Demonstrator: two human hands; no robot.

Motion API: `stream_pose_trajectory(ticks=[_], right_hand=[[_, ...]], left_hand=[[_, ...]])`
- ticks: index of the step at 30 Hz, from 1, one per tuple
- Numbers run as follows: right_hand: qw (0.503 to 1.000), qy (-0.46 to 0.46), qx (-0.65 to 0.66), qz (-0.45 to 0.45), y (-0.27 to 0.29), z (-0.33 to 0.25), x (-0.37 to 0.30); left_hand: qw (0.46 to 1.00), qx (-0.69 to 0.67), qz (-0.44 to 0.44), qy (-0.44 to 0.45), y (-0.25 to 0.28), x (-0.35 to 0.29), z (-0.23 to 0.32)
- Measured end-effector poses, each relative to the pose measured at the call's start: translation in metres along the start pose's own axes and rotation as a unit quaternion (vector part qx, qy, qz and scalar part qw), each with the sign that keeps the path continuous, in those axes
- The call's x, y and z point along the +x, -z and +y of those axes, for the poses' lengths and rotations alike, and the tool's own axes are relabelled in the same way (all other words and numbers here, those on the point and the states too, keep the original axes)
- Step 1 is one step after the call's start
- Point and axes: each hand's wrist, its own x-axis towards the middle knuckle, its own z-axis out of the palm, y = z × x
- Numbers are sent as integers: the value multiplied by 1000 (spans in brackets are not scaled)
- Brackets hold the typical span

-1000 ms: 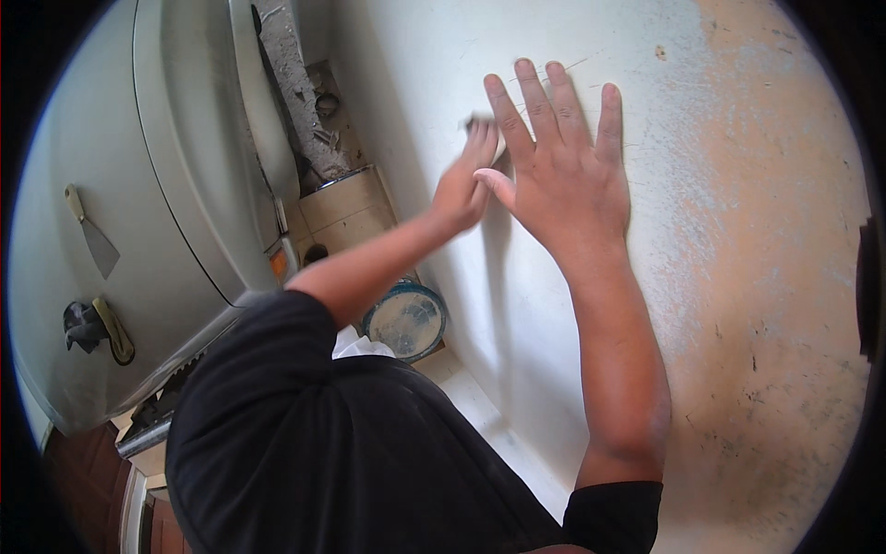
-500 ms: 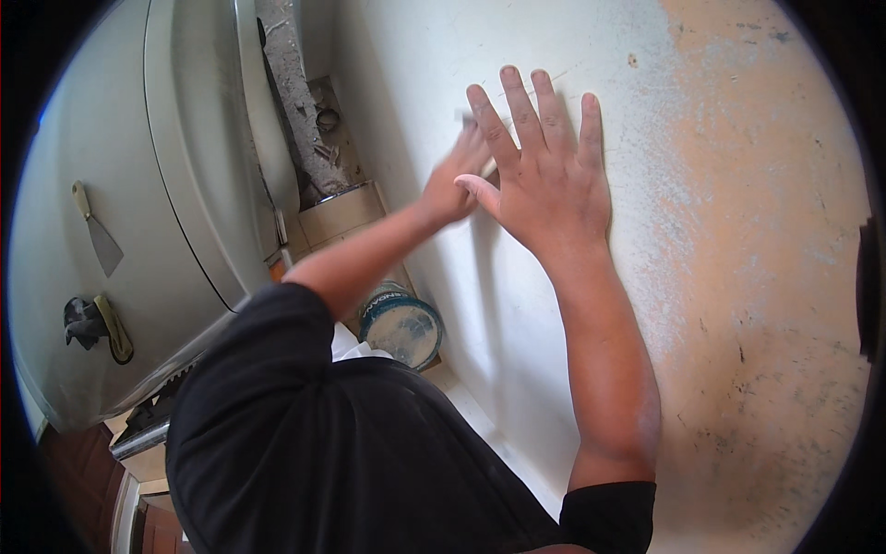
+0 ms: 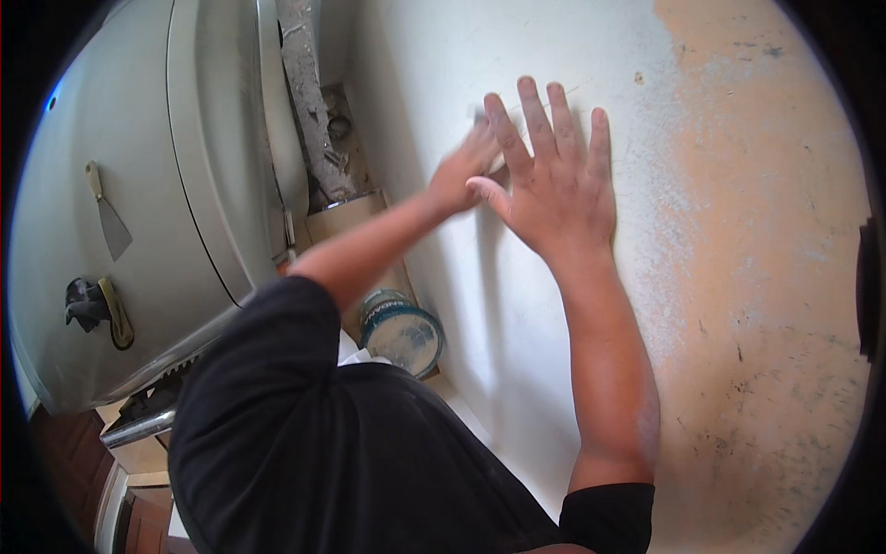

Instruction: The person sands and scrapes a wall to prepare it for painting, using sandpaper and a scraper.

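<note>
My right hand [image 3: 558,198] lies flat on the painted wall [image 3: 526,323], with its fingers spread and nothing in it. Just to its left, my left hand [image 3: 466,171] is against the same wall, blurred by motion. Its fingers look closed round something pale with a small greyish end, partly hidden by the hands; I cannot make out its kind. Around both hands the wall is white and smooth. Further right the white gives way to a patchy orange surface [image 3: 757,277] with dark marks.
At left stands a silvery-beige car [image 3: 212,185]. A putty knife [image 3: 109,217] and a dark cloth [image 3: 85,305] beside a yellowish-rimmed item [image 3: 117,316] rest on it. A lidded paint bucket [image 3: 401,340] stands by the wall's foot. Rubble [image 3: 314,102] lies beyond the car.
The view has shifted slightly, so the car and its tools appear a little displaced. My left hand stays blurred beside my right hand, which remains flat on the wall.
</note>
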Motion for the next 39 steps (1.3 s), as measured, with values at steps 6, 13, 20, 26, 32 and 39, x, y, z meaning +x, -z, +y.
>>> stream_pose_trajectory(ticks=[6, 13, 20, 26, 32, 39], right_hand=[[1000, 5, 16, -6, 1, 0, -2], [998, 15, 40, 35, 3, 0, -2], [999, 10, 13, -30, 5, -3, -1], [999, 19, 46, 12, -1, 0, 0], [998, 24, 44, 26, -1, -1, 5], [998, 36, -6, 52, 6, -4, -4]], left_hand=[[994, 46, 80, -56, 15, 64, -20], [997, -5, 29, 78, 60, 120, 23], [996, 20, 47, 69, -15, -5, -42], [987, 99, 111, 64, 47, 146, -48], [967, -80, -36, 240, 6, -29, -36], [866, -90, -244, 427, 82, -229, -21]])
